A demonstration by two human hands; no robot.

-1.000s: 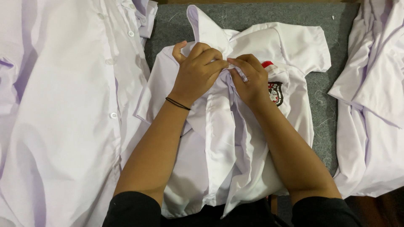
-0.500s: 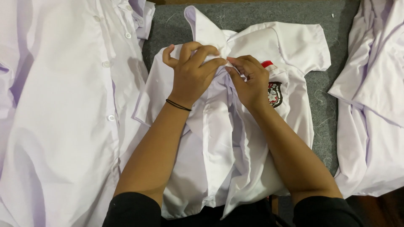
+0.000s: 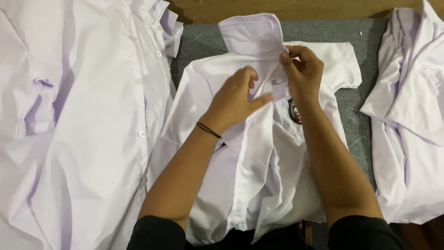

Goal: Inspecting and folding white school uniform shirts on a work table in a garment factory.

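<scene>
The shirt [image 3: 259, 153] is lying face up in the middle of the grey worktop [image 3: 365, 111], collar [image 3: 252, 32] pointing away from the person, short sleeves spread to either side. The right hand [image 3: 303, 69] is pinching the upper placket just below the collar, fingers closed on the fabric edge. The left hand [image 3: 236, 97] is resting flat on the chest of the shirt beside it, fingers bent and pressing the cloth; no closed grip is seen there, and whether it is holding a fold underneath cannot be told. A black band [image 3: 208, 130] is sitting on the left wrist.

Judged from the lie of the cloth, the top of the front is being closed or aligned. Below the hands the two front panels are hanging apart and rumpled, so the lower front is not yet done, and no folding is showing.

A small dark badge [image 3: 294, 112], roughly shield-shaped with red and white detail, is sitting on the chest pocket, touching the right forearm's edge. More white shirts are lying alongside: a large spread pile [image 3: 83, 129] at left, its button row showing, and another heap [image 3: 411, 120] at right. A wooden edge [image 3: 296, 8] is running along the far side.
</scene>
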